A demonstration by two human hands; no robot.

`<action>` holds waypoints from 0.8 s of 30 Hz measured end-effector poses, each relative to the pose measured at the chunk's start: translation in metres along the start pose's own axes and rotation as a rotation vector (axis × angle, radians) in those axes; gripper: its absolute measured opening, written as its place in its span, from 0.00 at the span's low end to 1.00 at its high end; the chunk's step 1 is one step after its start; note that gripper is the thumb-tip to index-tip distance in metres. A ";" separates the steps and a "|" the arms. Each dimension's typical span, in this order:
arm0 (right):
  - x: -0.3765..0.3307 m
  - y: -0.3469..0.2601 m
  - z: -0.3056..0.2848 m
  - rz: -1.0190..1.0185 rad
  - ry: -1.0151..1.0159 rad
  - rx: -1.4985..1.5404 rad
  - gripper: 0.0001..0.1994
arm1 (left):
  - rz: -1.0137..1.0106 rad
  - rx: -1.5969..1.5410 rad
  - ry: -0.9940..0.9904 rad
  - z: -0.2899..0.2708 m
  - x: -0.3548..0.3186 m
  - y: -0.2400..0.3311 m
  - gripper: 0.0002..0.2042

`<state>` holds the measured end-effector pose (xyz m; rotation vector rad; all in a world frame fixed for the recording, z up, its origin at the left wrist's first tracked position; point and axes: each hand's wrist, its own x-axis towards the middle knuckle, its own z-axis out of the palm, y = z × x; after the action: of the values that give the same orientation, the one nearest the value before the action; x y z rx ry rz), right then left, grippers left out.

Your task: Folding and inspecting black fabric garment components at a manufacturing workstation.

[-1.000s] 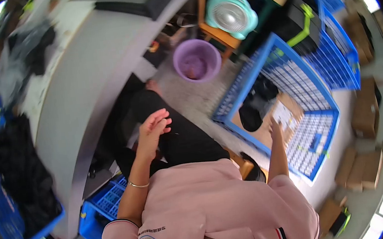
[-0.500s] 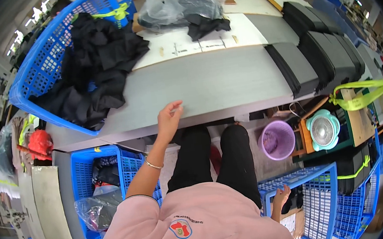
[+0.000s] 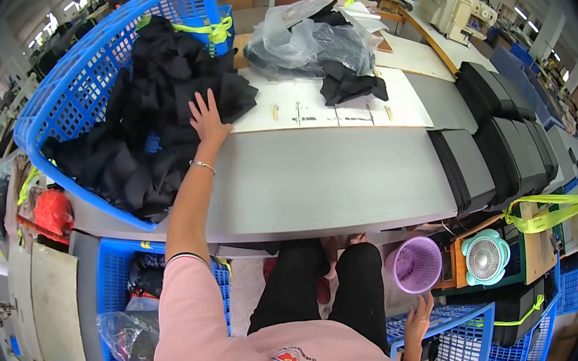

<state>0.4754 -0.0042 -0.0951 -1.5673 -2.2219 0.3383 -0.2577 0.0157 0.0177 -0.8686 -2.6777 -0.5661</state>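
Observation:
My left hand [image 3: 209, 122] is stretched out with its fingers spread, at the right edge of a heap of black fabric pieces [image 3: 170, 73]. Whether the fingertips press on the cloth or hover over it, I cannot tell. The heap spills from a tipped blue plastic basket [image 3: 51, 154] onto the grey tabletop [image 3: 324, 176]. Low on the right, my right hand [image 3: 419, 317] hangs over the rim of a blue crate [image 3: 474, 337], fingers apart and holding nothing I can see. A purple basket [image 3: 415, 266] is just beyond it.
Stacks of black, flat pieces [image 3: 462, 168] line the table's right side. A clear plastic bag [image 3: 308, 39] with dark contents lies on a white board [image 3: 267, 115] at the back. A turquoise fan [image 3: 487, 258] stands at lower right. Another blue crate [image 3: 105, 287] sits below left.
My left hand has moved forward and left, from above the table's front edge to the black fabric, and its fingers have spread. My right hand has risen slightly. The view has shifted.

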 end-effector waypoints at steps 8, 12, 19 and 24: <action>0.076 -0.124 0.014 -0.250 -0.056 0.108 0.19 | 0.180 0.028 0.109 0.060 -0.008 -0.021 0.15; 0.114 -0.193 0.028 -0.453 -0.142 0.216 0.20 | 0.274 -0.306 0.119 0.028 -0.074 -0.057 0.13; 0.159 -0.302 0.051 -0.603 -0.172 0.557 0.26 | 0.364 -0.601 -0.145 -0.034 -0.181 -0.042 0.18; 0.160 -0.324 0.090 -0.822 -0.143 0.405 0.31 | -0.193 -1.425 -0.298 -0.072 -0.193 -0.010 0.21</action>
<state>0.1146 0.0376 -0.0117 -0.3730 -2.4736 0.5981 -0.1025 -0.1199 0.0077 -0.9518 -2.2514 -2.6729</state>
